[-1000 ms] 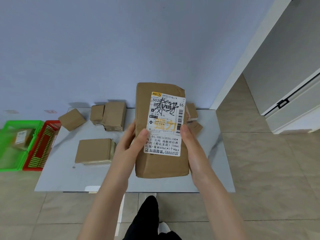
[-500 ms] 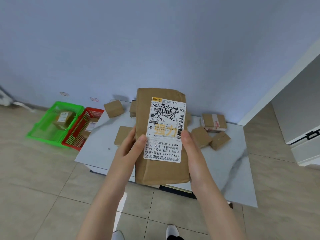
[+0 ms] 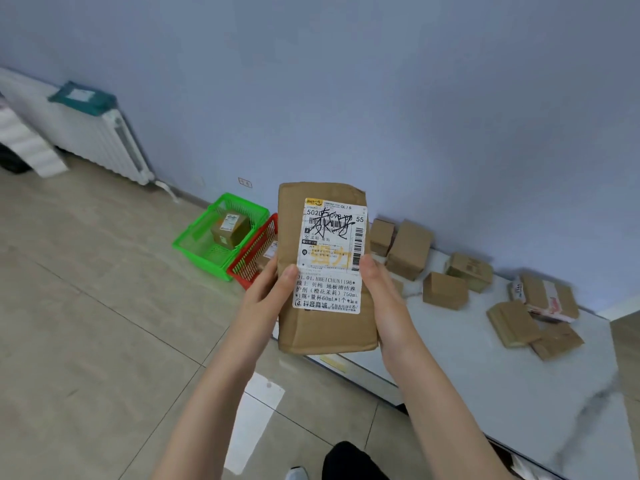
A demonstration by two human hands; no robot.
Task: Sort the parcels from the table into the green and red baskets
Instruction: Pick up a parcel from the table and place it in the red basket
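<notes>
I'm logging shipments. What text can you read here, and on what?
On the held parcel, on its label:
"502"
"55"
"QL / S"
"01.01.HBEICHUN1196*"
"750mL"
"抖音商城"
Scrawl across it: unreadable.
Box in the green basket: label too small.

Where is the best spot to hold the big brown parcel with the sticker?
Probably its long side edges, low down, one hand from each side, as the left hand and right hand do: the parcel is tall, flat and upright.
</notes>
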